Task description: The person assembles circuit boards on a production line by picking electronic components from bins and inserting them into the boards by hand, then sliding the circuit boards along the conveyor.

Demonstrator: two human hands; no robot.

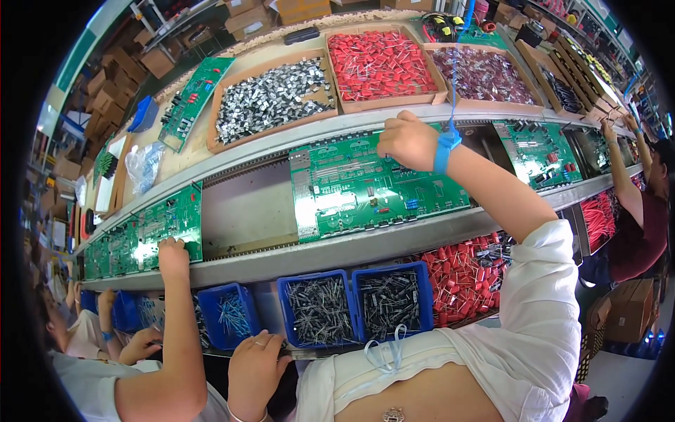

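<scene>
Reaching across the bench [337, 250], we have our right hand [408, 141] on the far edge of the green circuit board [380, 186], which lies flat between the two metal rails in front of us. The fingers are bunched together there; we cannot tell whether a small part sits between them. A blue wrist strap [445, 146] circles that wrist, its cord running up and away.

Our left hand [254, 366] rests low by the blue bin [320, 309] of dark leaded parts, its fingers curled over the rim, and whether they hold anything we cannot see.

We judge the board stiff, light and thin, but fragile: loose parts stand on its face and bending would disturb them. The bare long edges are the place to take hold, never the populated middle.

To the left, a co-worker's hand [172, 254] touches the neighbouring board [176, 218].
</scene>
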